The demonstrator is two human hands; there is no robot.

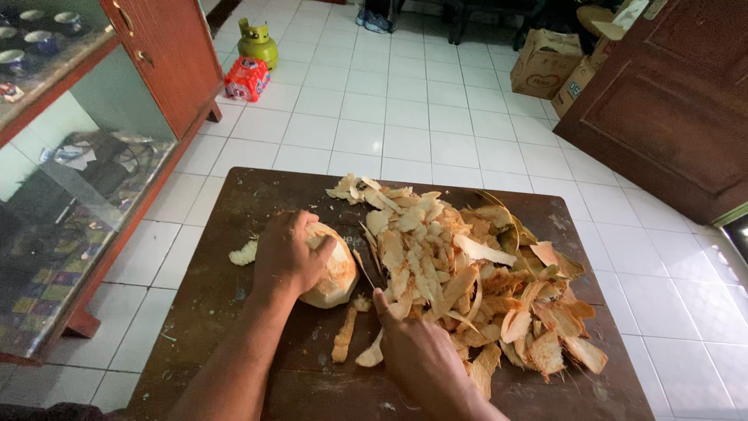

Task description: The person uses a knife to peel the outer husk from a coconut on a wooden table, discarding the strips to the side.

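A pale, husked coconut rests on a dark wooden board on the tiled floor. My left hand lies over the coconut's top and left side, gripping it. My right hand is closed around a knife handle just right of the coconut. The thin blade runs up along the coconut's right side. A big heap of tan husk shavings covers the board's right half, touching my right hand.
Loose husk strips lie near the board's front. A glass-fronted wooden cabinet stands at left. A green and a red toy-like container sit on the tiles behind. Cardboard boxes and a brown door are at the far right.
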